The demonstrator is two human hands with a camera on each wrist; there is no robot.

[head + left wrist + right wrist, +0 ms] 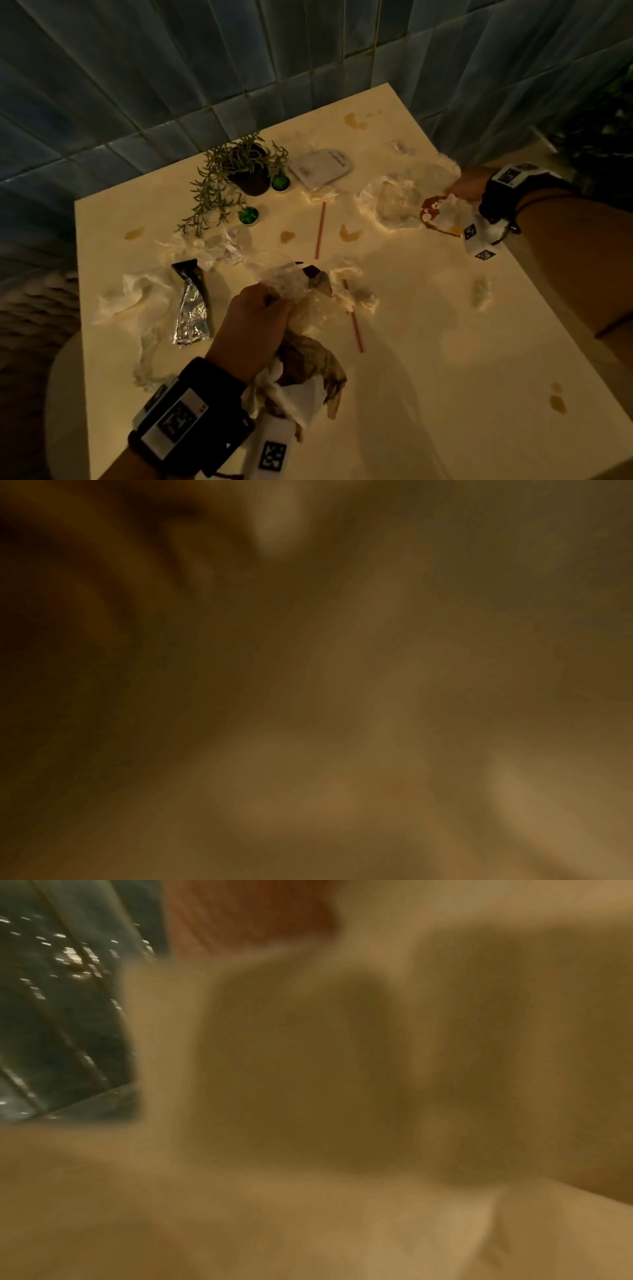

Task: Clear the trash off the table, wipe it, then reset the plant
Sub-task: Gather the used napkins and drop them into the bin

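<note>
both wrist views are smeared brown blur, nothing readable there. from the head view, the left hand [259,317] is curled tight round a bundle of crumpled clear plastic and brownish paper trash [308,346], which hangs toward the near edge of the white square table [445,359]. the right hand [464,186] at the far right edge seems to pinch a white wrapper with red print [442,212], fingers half hidden under it. the trailing green plant in a dark pot [239,171] lies tipped near the far left corner, stems running toward the near left. beside it, two small green-topped cups [248,216]. a silver foil wrapper [191,308] runs lengthwise near to far, two thin red straws [320,229] likewise. brown spills [349,233] dot the top.
</note>
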